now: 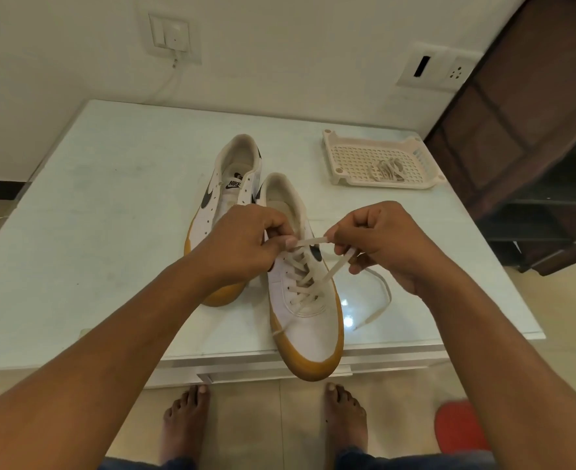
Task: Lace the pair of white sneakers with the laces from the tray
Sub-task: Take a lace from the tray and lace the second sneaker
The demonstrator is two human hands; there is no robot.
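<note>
Two white sneakers with tan soles stand on the pale table (110, 184). The left sneaker (227, 184) has bare eyelets. The right sneaker (308, 317) carries a cream lace (305, 279) crossed through several eyelets. My left hand (242, 242) pinches the lace at the shoe's upper eyelets. My right hand (381, 242) pinches the same lace a short way to the right, with a taut strip between the hands. The lace's loose end (378, 310) trails over the table on the right. A second bundled lace (388, 169) lies in the white perforated tray (347, 147).
The tray sits at the table's back right corner. A dark wooden shelf unit (534, 157) stands right of the table. Wall sockets (439, 67) are behind. My bare feet (266, 422) stand at the table's front edge, beside a red object (459, 429) on the floor.
</note>
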